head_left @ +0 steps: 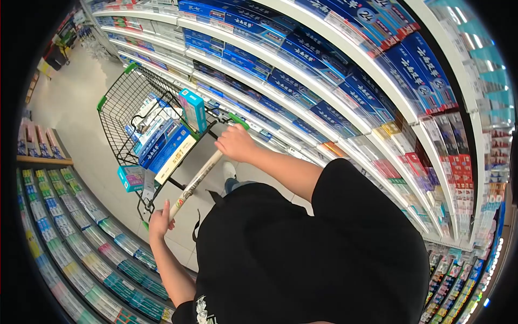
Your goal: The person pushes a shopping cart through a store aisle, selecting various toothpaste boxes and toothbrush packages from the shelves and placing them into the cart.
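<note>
A shopping cart of dark wire mesh with green corners stands in front of me. Its pale push handle runs at a slant across the view. My left hand is closed around the handle's lower end, thumb lying along it. Near the upper end, my right hand is wrapped over the same bar. Inside the basket lie blue and white boxes with a cream panel facing me, plus smaller packs behind. One teal box sits at the cart's right side, another teal box at its left.
Long shelves of blue toothpaste-like boxes curve along my right. To the left is a lower shelf unit filled with small packages. Pale floor tiles stretch ahead between them. A shoe shows below the handle.
</note>
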